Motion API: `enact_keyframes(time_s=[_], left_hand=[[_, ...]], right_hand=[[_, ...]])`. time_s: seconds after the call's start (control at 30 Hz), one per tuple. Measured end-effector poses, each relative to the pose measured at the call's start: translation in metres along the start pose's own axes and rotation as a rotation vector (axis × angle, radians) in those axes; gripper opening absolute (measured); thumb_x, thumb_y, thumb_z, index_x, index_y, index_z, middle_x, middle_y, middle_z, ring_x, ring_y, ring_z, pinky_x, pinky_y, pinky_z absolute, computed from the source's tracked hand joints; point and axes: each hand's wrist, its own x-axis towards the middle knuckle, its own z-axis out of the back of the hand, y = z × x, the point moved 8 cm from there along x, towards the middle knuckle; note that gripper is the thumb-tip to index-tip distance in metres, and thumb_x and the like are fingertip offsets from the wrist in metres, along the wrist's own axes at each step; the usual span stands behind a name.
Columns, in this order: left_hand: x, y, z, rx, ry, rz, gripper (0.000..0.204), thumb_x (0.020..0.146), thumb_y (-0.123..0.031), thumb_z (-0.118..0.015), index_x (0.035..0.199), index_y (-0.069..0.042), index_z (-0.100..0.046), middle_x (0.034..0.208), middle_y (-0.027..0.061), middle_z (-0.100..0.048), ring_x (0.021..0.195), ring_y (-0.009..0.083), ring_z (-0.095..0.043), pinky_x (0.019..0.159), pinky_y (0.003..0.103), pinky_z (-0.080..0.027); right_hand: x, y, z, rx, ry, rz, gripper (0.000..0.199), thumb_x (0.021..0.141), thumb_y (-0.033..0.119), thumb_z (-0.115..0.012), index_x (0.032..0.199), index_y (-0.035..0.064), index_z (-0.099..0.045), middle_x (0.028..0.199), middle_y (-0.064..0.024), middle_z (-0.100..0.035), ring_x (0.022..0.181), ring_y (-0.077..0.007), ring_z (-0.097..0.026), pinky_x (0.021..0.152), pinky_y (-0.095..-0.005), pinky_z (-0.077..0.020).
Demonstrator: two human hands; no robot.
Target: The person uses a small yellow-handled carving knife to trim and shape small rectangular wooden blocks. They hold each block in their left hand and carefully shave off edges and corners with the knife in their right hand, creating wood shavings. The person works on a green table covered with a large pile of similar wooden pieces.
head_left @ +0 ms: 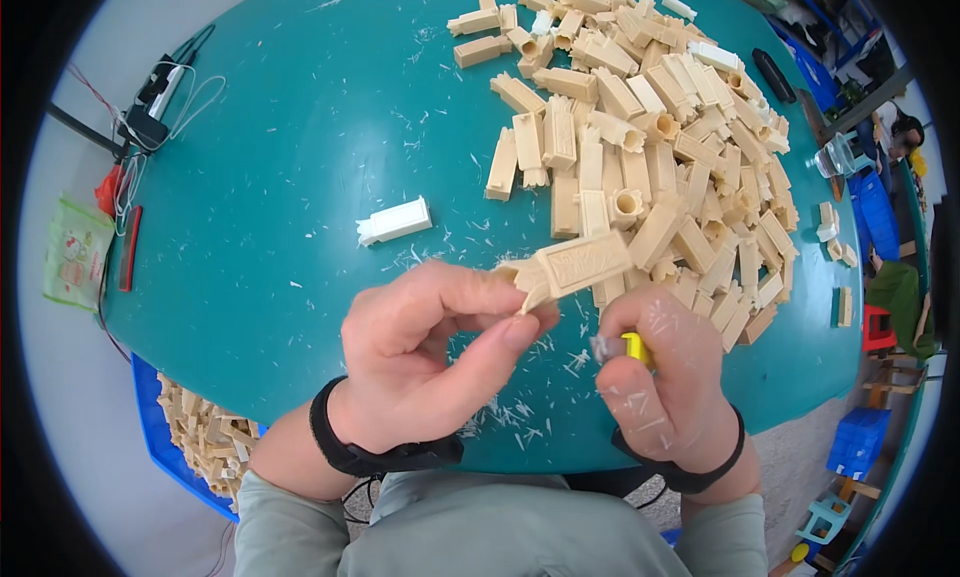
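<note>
1. A blue crate (160,432) of beige pieces sits below the table's near-left edge, beside a green packet (75,252) on the grey floor.
2. The round teal table (300,127) has broad open room across its left half (only thin white shavings scattered there).
3. A white plastic block (395,221) lies alone, apart from the heap.
4. The left hand (425,352) pinches one end of a beige moulded block (570,265), ribbed and rectangular, raised just above the near edge.
5. The right hand (665,387) is curled tight around a small yellow-handled blade (625,347), just under the block.
6. A heap of beige blocks (650,147) crowds the right side up to the rim.
</note>
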Motion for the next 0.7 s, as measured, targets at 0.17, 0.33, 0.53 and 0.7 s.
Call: enact_keyframes(time_s=[0.17,0.33,0.53,0.7], left_hand=[[0.000,0.002,-0.008,0.058,0.188,-0.024,0.013,0.088,-0.004,-0.052,0.098,-0.002,-0.046,0.098,0.0244,-0.061,0.088,0.0290,-0.064,0.075,0.039,-0.053],[0.000,0.006,-0.005,-0.176,0.003,0.076,0.012,0.080,0.007,-0.059,0.090,0.005,-0.054,0.088,0.0138,-0.064,0.083,0.0180,-0.064,0.071,0.028,-0.052],[0.023,0.023,0.026,0.353,-0.097,0.118,0.013,0.089,-0.011,-0.054,0.091,0.001,-0.057,0.073,0.0007,-0.056,0.064,0.0057,-0.051,0.058,0.020,-0.041],[0.033,0.034,0.042,0.475,-0.072,0.240,0.019,0.091,-0.016,-0.052,0.096,0.002,-0.057,0.076,0.0029,-0.058,0.066,0.0085,-0.054,0.059,0.022,-0.043]], right_hand=[[0.001,0.002,-0.002,-0.050,0.002,-0.002,0.029,0.077,0.030,-0.068,0.080,0.0050,-0.053,0.067,-0.0094,-0.052,0.052,-0.0247,-0.052,0.045,-0.0306,-0.0402],[0.002,0.004,0.001,-0.070,0.004,0.028,0.029,0.078,0.030,-0.068,0.078,0.0053,-0.053,0.065,-0.0094,-0.051,0.052,-0.0243,-0.052,0.045,-0.0308,-0.0401],[0.004,-0.013,0.009,0.002,-0.081,-0.103,0.027,0.079,0.027,-0.066,0.078,0.0032,-0.053,0.064,-0.0119,-0.052,0.053,-0.0272,-0.052,0.048,-0.0318,-0.0405],[0.009,-0.017,0.010,0.027,-0.074,-0.147,0.027,0.081,0.027,-0.065,0.078,0.0026,-0.055,0.062,-0.0126,-0.051,0.053,-0.0285,-0.052,0.049,-0.0324,-0.0407]])
